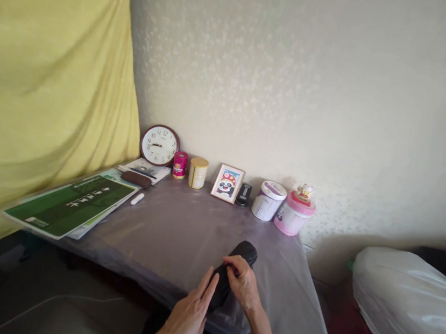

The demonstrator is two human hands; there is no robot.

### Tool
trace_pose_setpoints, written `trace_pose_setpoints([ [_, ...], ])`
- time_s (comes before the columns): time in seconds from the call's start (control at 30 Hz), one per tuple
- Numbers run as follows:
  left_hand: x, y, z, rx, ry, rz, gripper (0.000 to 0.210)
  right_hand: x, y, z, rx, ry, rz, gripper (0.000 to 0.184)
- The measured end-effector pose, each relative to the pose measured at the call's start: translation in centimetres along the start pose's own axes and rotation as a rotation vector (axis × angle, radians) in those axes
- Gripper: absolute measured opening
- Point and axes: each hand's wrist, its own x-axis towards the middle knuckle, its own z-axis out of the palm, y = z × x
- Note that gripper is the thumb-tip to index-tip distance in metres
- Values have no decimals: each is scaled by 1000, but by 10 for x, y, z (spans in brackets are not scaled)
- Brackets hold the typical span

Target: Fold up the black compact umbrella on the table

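A black, long, soft bundle that looks like a folded umbrella (245, 251) lies slantwise near the front edge of the table. My left hand (190, 312) holds it along its left side, with the fingers fairly straight against the black cloth. Over the middle of the bundle, my right hand (243, 283) is closed in a pinch, with thumb and forefinger together on the cloth. What exactly sits between those fingertips is too small to make out. The near end of the umbrella is partly hidden by my hands.
Along the wall stand a clock (160, 145), a pink tin (180, 165), a yellow-lidded can (198, 173), a framed panda picture (228, 183), a black stapler-like object (243, 194) and two tubs (268, 201). A green booklet (76, 203) lies left. A plastic bag (404, 308) bulges right of the table.
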Motion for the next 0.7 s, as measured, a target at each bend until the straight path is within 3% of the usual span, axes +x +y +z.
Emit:
trace_pose_setpoints([
  [0.1,2,1,-1,28,-39,16,89,-5,-2,-3,114,60,25,22],
  [0.23,3,1,-1,37,-45,13,87,-21,0,-22,266,151,166,19],
  [0.47,2,-1,1,26,-66,10,87,-64,39,-68,171,345,382,34],
  [0.63,7,-9,-5,-237,53,-20,79,-80,64,-72,190,430,509,43],
  [0.7,8,-14,-12,-436,-3,-124,70,-81,66,-70,176,410,515,43],
])
